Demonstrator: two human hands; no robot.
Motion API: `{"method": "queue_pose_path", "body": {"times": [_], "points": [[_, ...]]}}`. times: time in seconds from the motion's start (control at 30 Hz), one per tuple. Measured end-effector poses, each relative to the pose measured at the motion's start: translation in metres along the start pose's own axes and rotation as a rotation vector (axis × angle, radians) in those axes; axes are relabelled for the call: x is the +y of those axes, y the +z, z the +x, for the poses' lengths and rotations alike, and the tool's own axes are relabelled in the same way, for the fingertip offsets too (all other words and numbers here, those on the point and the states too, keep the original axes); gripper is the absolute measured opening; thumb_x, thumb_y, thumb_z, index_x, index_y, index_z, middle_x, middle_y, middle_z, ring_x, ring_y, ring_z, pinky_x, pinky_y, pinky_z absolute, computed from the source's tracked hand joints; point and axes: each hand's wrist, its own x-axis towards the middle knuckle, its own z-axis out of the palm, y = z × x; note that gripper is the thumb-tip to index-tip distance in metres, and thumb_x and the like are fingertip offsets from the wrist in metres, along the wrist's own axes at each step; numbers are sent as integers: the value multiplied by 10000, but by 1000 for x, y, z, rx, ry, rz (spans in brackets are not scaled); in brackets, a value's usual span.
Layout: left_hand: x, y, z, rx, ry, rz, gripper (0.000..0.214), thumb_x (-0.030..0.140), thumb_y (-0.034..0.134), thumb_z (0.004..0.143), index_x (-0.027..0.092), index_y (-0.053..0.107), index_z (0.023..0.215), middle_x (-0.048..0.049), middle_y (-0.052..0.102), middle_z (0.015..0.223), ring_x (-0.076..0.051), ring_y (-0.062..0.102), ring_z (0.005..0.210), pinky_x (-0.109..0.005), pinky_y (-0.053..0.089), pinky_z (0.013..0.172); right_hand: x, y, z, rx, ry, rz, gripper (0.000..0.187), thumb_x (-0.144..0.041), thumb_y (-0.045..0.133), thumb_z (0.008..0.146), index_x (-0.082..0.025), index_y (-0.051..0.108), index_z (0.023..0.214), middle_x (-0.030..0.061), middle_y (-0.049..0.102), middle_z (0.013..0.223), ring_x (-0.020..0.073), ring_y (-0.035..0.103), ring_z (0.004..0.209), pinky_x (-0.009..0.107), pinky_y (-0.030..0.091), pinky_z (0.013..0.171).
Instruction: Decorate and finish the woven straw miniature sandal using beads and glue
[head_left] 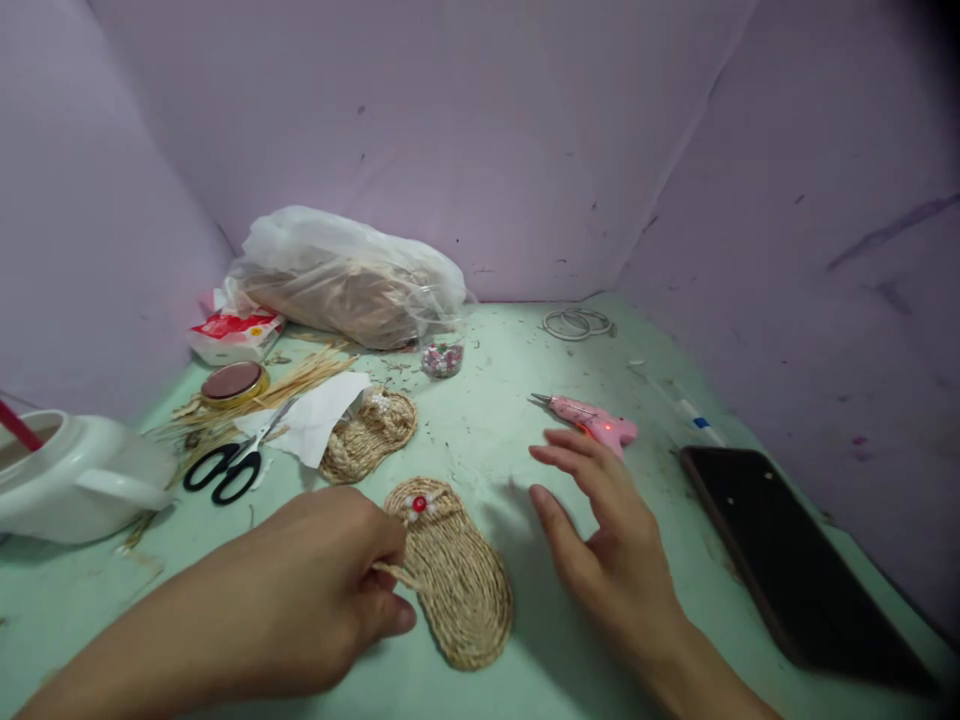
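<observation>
A small woven straw slipper [465, 580] lies flat on the table, with a red bead and white beads near its far end. My left hand [330, 580] is closed at the slipper's left edge, pinching a straw cord [396, 573] that runs to it. My right hand [604, 520] hovers to the right of the slipper, fingers apart and holding nothing. Just beyond it lies a pink glue gun [589, 415] with a red light showing. Farther back sits a second straw slipper [367, 440], partly covered by white paper [319, 415].
Black-handled scissors [236, 470] and a white pitcher [97, 475] are at left. Behind them are straw stalks [307, 380], a round tin [234, 382] and a plastic bag [345, 280]. A bead cup [441, 355] and wire rings [576, 323] stand farther back. A phone [795, 560] lies at right.
</observation>
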Motion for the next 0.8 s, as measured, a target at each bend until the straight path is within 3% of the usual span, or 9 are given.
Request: {"method": "queue_pose_path", "body": {"times": [0.1,0.2,0.3,0.4,0.53,0.67,0.8], "points": [[2,21,-4,-194,43,171,168,363,574,658,222,618,579,-33,621,599,-187,548,561,-258,276,478,-2,0,0,-379,236,54,183,-216,520,776,-183,614,929,79,659,879,213,601,802,348,461,707],[3,45,-4,-179,7,340,231,339,487,723,196,630,610,-107,660,678,-251,592,621,-288,271,490,-4,-1,-1,-622,350,7,138,-238,544,743,-176,651,806,53,671,691,184,593,626,292,422,564],[3,56,-4,-114,-27,441,319,326,402,780,172,644,642,-161,672,712,-288,612,645,-315,281,510,-5,-2,-3,-671,318,-107,154,-197,537,722,-179,684,767,52,680,654,170,580,583,274,377,534],[4,56,-1,-83,-17,417,353,332,363,808,171,629,642,-142,662,673,-267,610,636,-311,290,520,-3,-1,-3,-716,316,-50,164,-181,529,713,-173,690,741,50,681,643,153,572,569,252,362,509],[7,55,3,-48,-2,388,324,328,366,811,178,606,653,-119,654,667,-255,603,618,-297,272,506,5,0,0,-679,405,38,139,-151,522,692,-160,656,727,37,661,605,126,546,520,227,353,470],[9,55,3,51,-78,476,320,313,333,825,182,583,676,-135,654,668,-293,602,625,-312,244,513,13,0,2,-716,493,76,138,-172,496,710,-166,632,687,17,613,518,111,511,442,214,323,412],[11,55,3,11,-51,303,162,326,465,750,212,544,667,-61,639,678,-246,580,653,-284,255,519,17,-5,8,-643,460,38,136,-185,511,701,-174,647,710,14,616,564,121,520,485,221,341,442]]}}
